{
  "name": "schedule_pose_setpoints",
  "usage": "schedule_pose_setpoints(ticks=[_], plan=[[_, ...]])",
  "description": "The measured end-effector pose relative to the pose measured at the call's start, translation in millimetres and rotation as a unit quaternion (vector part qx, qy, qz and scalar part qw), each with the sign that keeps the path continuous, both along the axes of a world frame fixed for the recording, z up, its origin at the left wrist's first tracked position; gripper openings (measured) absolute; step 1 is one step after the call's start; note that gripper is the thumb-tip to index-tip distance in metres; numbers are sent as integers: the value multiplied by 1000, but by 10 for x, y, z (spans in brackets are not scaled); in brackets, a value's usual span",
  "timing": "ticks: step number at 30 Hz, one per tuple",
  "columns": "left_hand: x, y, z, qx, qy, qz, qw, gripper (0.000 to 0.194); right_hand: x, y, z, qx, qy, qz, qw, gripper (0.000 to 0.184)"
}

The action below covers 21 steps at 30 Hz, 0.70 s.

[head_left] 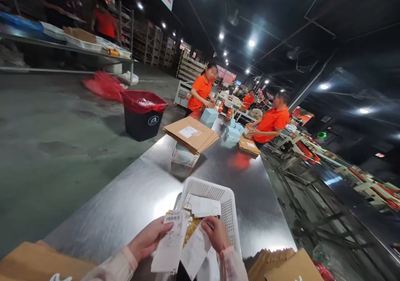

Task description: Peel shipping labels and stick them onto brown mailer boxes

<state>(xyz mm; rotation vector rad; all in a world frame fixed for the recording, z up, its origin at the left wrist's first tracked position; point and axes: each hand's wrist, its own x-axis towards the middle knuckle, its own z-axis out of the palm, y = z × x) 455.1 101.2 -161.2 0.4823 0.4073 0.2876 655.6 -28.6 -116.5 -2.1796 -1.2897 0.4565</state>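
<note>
My left hand (149, 236) is closed on a white label slip (170, 243) with a barcode near its top, thumb on its front. My right hand (218, 233) pinches the upper corner of a second paper slip (196, 249), which hangs tilted beside the first. Both hands are over a white perforated plastic basket (231, 204) on the metal table. Inside the basket lie more white papers (204, 206) and something golden-yellow and shiny (191, 229), too partly covered to name.
Brown cardboard pieces lie at the near left (40, 262) and near right (281, 264). Farther along the metal table (125, 193) are a cardboard stack (190, 133) on a box and light-blue boxes (233, 133). Co-workers in orange (200, 91) stand on both sides. A red-lined bin (140, 123) stands left.
</note>
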Motion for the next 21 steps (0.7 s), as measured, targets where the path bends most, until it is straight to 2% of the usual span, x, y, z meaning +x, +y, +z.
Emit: schedule_pose_setpoints(ticks=[5,8,13,18,21], plan=[[7,-21,15,13,-16,-10,1000,31,-107,26,-106,-20,20,16,999,23],[14,-48,43,14,-23,-19,999,33,-157,41,-113,-23,28,22,999,23],[27,-102,61,56,4,-18,998,35,-269,85,-85,9,61,24,998,22],[12,-158,35,104,24,-40,994,35,-405,155,-175,35,107,23,993,22],[-7,-158,10,108,36,-51,992,38,-377,193,-193,0,163,49,985,28]])
